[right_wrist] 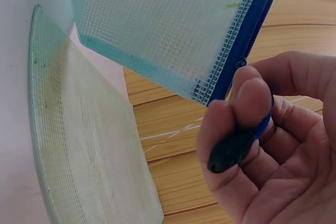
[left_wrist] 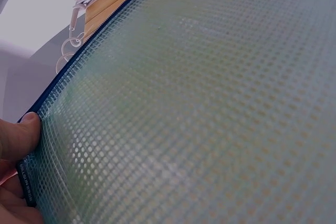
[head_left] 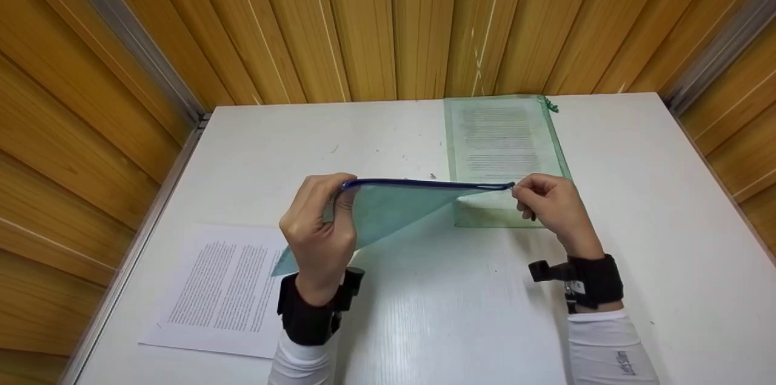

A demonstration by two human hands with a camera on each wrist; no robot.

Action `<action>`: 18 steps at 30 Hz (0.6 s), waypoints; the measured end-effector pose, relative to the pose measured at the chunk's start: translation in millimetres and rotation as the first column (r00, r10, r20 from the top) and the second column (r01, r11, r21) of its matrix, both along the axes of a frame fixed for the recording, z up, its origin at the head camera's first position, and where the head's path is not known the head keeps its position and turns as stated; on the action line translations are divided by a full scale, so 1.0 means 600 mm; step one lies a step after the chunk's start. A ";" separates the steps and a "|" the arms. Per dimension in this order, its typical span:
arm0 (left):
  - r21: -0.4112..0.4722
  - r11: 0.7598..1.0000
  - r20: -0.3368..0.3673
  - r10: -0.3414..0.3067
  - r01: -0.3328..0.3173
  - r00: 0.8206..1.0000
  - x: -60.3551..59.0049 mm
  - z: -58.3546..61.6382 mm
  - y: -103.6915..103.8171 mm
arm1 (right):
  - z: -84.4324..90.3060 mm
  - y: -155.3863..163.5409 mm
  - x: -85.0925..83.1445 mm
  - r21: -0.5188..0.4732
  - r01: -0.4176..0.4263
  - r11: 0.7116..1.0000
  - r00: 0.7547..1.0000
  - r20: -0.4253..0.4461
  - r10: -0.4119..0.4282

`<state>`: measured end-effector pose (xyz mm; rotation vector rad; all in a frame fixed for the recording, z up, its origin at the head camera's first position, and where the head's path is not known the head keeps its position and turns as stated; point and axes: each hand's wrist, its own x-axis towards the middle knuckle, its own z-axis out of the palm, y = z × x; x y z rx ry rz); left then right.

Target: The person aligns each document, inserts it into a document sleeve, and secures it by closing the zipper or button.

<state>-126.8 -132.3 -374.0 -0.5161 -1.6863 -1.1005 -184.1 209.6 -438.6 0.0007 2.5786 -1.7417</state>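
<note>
A pale blue-green mesh zipper pouch (head_left: 388, 209) with a dark blue zipper edge hangs raised over the table between both hands. My left hand (head_left: 321, 221) grips its left end, thumb against the mesh and fingers bent over the zipper edge. At the other end, my right hand (head_left: 548, 203) pinches the zipper's end corner between thumb and fingers. In the right wrist view a dark blue pull strap (right_wrist: 236, 148) lies across the curled fingers. Through the left wrist view the mesh (left_wrist: 184, 103) fills most of the picture, with the left thumb on its edge.
A green mesh pouch (head_left: 506, 203) with printed paper inside lies at the back right of the white table (head_left: 448, 312). Printed sheets (head_left: 212, 288) lie at the left, partly behind the left hand. Wood-patterned walls (head_left: 418, 21) enclose the back and sides.
</note>
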 end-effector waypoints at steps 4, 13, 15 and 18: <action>0.004 1.000 0.004 -0.003 0.003 1.000 0.000 0.001 0.000 | 0.001 0.003 0.000 0.008 -0.012 1.000 1.000 0.000 0.012; -0.002 1.000 0.002 0.016 -0.016 1.000 -0.001 -0.001 0.002 | -0.002 0.009 -0.001 0.013 -0.026 1.000 1.000 -0.002 0.026; -0.003 1.000 0.001 0.016 -0.016 1.000 -0.001 -0.002 0.002 | -0.006 0.012 -0.003 0.013 -0.026 1.000 1.000 0.009 0.026; 0.002 1.000 0.000 0.017 -0.017 1.000 -0.001 -0.001 0.001 | -0.010 0.015 -0.006 0.010 -0.024 1.000 0.999 0.025 0.024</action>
